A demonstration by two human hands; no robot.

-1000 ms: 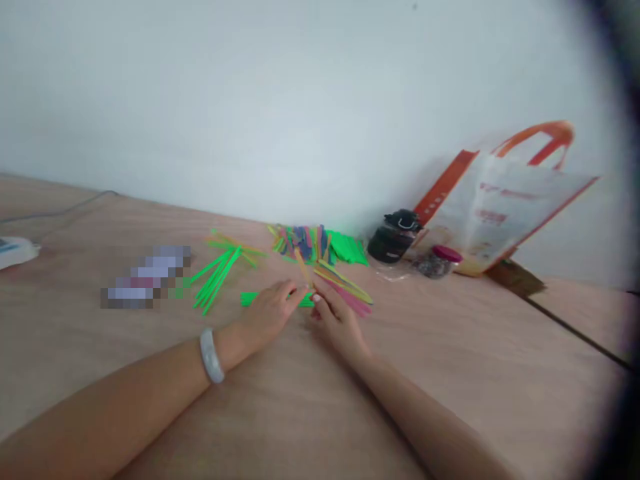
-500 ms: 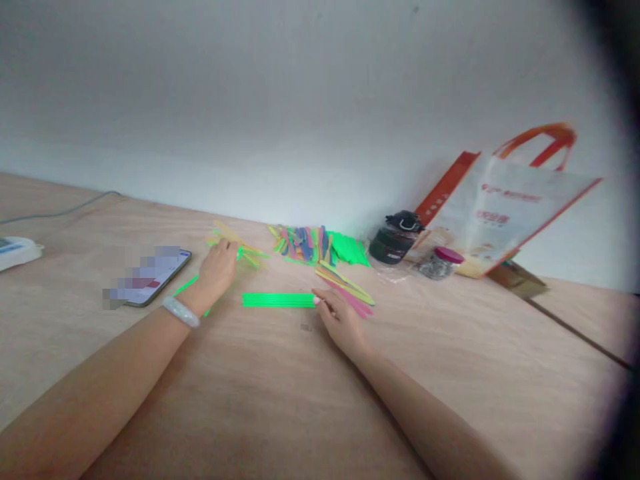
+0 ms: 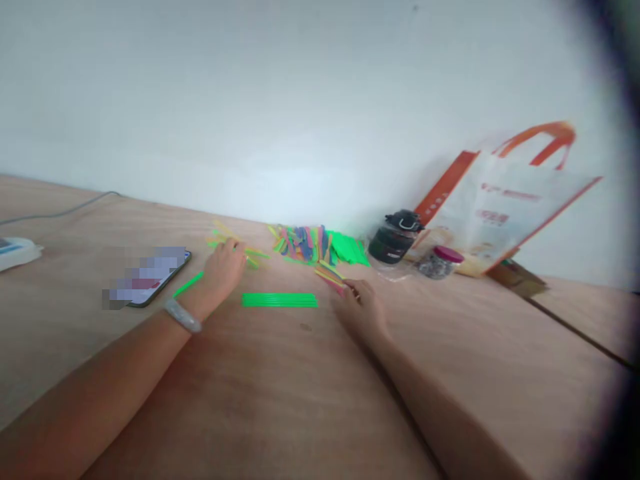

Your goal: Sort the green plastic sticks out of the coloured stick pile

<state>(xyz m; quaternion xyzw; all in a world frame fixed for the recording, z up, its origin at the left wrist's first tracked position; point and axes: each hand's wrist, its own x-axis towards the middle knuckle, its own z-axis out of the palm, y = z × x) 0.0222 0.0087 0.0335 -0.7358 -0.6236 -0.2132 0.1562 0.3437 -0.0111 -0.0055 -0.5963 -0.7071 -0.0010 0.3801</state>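
Note:
My left hand (image 3: 225,268), a pale bracelet on its wrist, is over a loose pile of thin yellow and green strips (image 3: 257,253). Its fingers are curled together, and what they pinch is hidden. A row of bright green strips (image 3: 279,300) lies flat between my hands, touched by neither. My right hand (image 3: 364,310) is at a small bundle of yellow and pink strips (image 3: 330,275), covering its near end. Those fingers are curled too; whether they grip a strip is hidden. One green strip (image 3: 189,285) lies beside my left wrist.
Multicoloured strips (image 3: 303,243) and a green stack (image 3: 349,248) lie by the wall. Right of them stand a black-banded bottle (image 3: 393,245), a jar with a magenta lid (image 3: 440,262) and a white and orange bag (image 3: 510,207). At left are a phone (image 3: 150,277) and a white device (image 3: 17,253).
My right hand has left the end of the green row and moved right, onto the yellow and pink strips. My left hand has shifted slightly right over its pile.

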